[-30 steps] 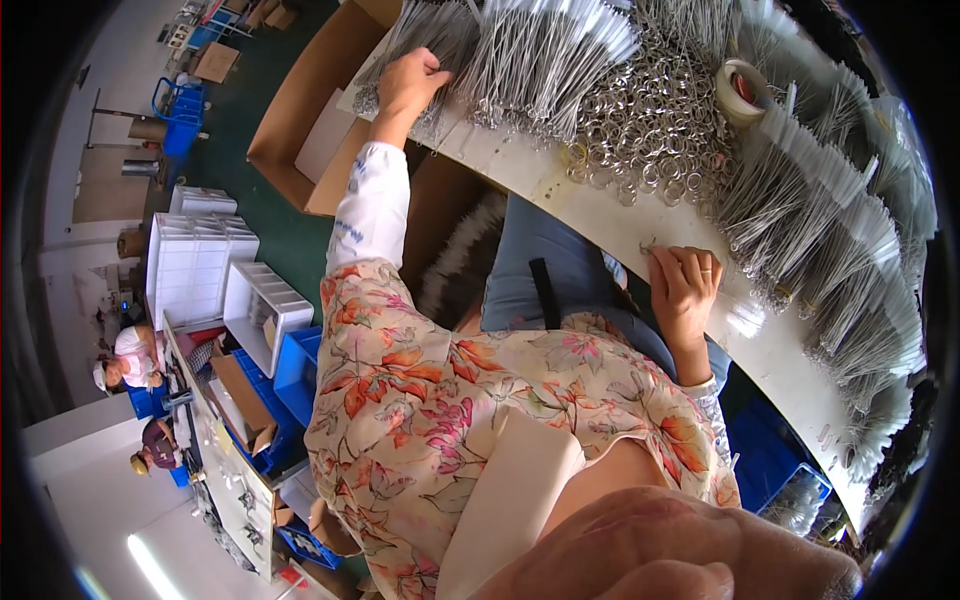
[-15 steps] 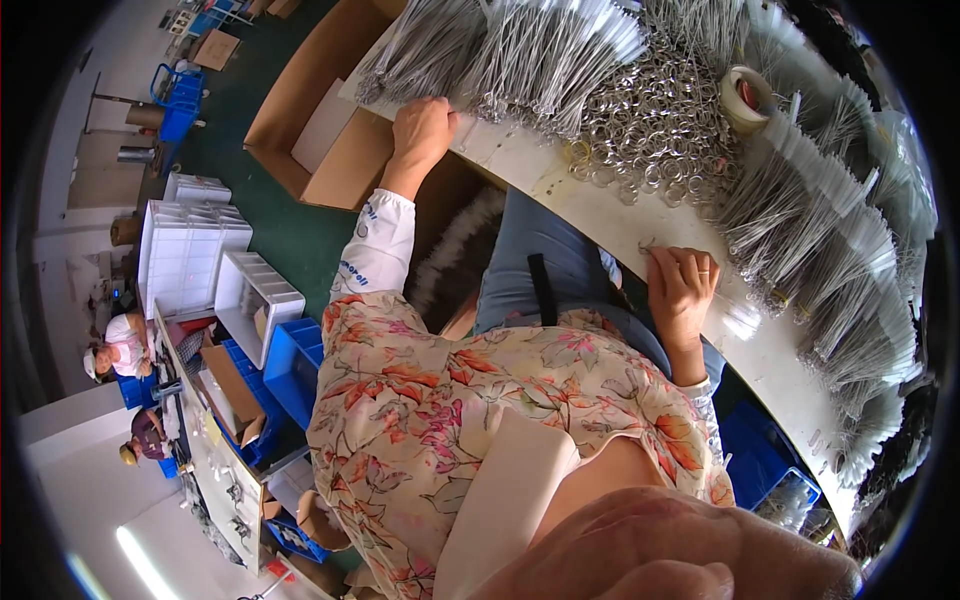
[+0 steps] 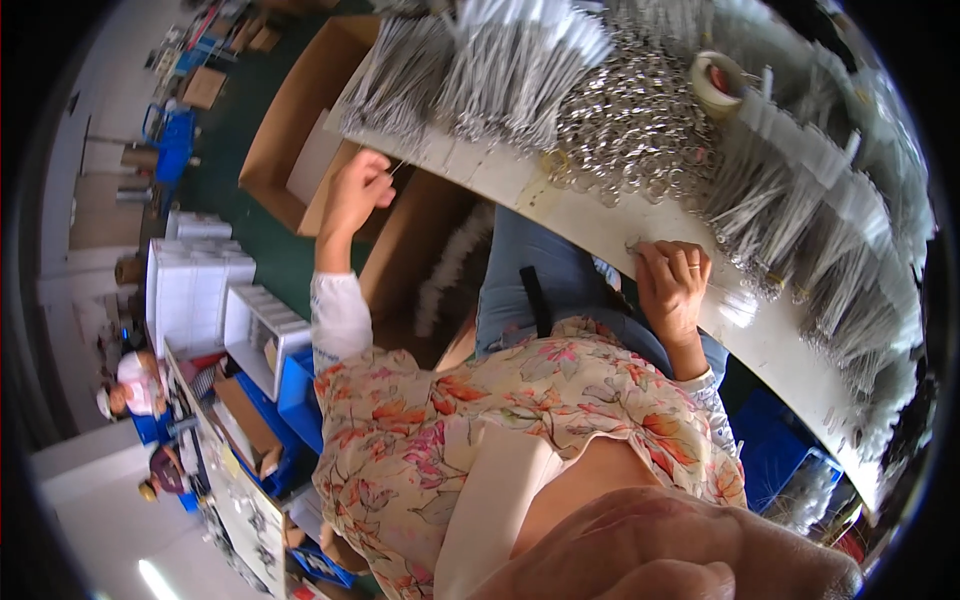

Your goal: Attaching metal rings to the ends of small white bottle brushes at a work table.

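My left hand [image 3: 358,195] is off the table's left end, beside the cardboard box, with its fingers curled together. A faint thin line shows by its fingertips, too fine to name. At the table's near edge, my right hand [image 3: 675,285] is closed in a pinch, and a small metal ring [image 3: 633,244] pokes out at its fingertips. Beyond the hands lies a heap of metal rings [image 3: 635,125]. Bundles of thin wire brushes [image 3: 515,75] with whitish bristle ends stand left of the heap, and more wire brushes [image 3: 800,230] lie to its right.
A roll of tape [image 3: 716,85] sits behind the rings on the white table [image 3: 480,165]. An open cardboard box [image 3: 275,165] stands at the table's left end. Blue bins [image 3: 775,450] are below right. White crates [image 3: 195,280] and two people at another table are far left.
My left hand has left the table edge, moving left and toward me, and its fingers have curled differently. My right hand stays in its pinch by the table edge. The whole view has shifted slightly.
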`<state>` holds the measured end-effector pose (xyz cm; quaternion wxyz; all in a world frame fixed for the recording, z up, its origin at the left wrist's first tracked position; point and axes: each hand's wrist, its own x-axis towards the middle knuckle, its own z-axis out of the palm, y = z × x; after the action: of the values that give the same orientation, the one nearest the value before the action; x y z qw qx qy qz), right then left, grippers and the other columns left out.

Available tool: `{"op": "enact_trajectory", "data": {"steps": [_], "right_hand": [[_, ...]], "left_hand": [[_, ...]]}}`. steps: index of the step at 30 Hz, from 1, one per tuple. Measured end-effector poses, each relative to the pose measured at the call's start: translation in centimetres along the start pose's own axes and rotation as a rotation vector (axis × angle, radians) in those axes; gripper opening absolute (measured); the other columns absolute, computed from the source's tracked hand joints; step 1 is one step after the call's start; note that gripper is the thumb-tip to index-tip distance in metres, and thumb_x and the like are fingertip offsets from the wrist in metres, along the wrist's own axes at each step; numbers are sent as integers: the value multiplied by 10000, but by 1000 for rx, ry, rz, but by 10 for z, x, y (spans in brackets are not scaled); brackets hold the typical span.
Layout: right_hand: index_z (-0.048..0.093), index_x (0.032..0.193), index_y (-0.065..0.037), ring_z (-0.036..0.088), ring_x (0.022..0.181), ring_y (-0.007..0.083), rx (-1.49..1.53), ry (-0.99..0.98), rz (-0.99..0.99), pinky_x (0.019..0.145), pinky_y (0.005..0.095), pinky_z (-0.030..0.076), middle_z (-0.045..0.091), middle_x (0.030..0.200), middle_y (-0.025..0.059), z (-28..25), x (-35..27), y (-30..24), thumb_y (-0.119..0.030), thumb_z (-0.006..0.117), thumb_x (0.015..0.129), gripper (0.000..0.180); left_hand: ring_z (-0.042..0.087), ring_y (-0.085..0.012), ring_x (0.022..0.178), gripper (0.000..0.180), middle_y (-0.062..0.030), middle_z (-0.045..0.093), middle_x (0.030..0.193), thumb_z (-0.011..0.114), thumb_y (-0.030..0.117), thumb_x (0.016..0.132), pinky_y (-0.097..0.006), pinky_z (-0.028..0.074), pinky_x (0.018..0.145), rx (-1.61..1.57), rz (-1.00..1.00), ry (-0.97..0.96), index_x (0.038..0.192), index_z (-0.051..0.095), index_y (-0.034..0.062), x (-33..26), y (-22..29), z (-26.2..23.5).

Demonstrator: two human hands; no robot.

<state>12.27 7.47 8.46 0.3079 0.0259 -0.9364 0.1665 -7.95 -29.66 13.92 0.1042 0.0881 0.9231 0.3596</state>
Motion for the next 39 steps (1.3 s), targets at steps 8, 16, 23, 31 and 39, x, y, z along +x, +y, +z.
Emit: {"op": "enact_trajectory", "data": {"steps": [8, 16, 23, 31, 39], "right_hand": [[620, 891, -95, 535, 843, 216, 46, 27, -30, 804, 384, 385, 562, 863, 20, 1, -7, 3, -63, 678, 672, 229], [628, 880, -122, 551, 815, 218, 109, 10, 96, 749, 344, 421, 566, 799, 29, -33, 22, 22, -128, 674, 717, 170], [644, 857, -80, 620, 706, 269, -56, 305, 430, 646, 357, 504, 623, 813, 85, -100, 52, 133, -178, 603, 809, 117], [647, 891, -82, 638, 757, 239, -216, 178, 678, 691, 348, 495, 660, 837, 70, -94, 63, 160, -272, 625, 775, 224], [552, 888, -4, 656, 702, 150, 922, 903, 446, 627, 295, 514, 657, 749, 143, -125, 65, 155, -128, 535, 873, 126]], "left_hand": [[560, -101, 683, 148, -32, 548, 806, 488, -31, 854, -305, 555, 689, -366, -64, -2, 991, 542, -13, -18, -3, -52], [597, -126, 707, 199, -44, 658, 818, 607, 184, 825, -274, 470, 679, 7, 450, 254, 961, 636, 40, 96, 106, 42], [620, -264, 669, 279, -116, 655, 746, 652, 301, 803, -345, 468, 641, 405, 516, 192, 842, 620, 26, 172, 106, 76], [566, -158, 614, 269, -78, 617, 680, 617, 254, 848, -304, 429, 598, 281, 497, 150, 798, 590, -9, 178, 100, 66], [301, -11, 526, 254, 36, 472, 739, 517, 218, 920, -177, 226, 431, -500, 492, 323, 1072, 625, 45, 125, 138, 55]]}}
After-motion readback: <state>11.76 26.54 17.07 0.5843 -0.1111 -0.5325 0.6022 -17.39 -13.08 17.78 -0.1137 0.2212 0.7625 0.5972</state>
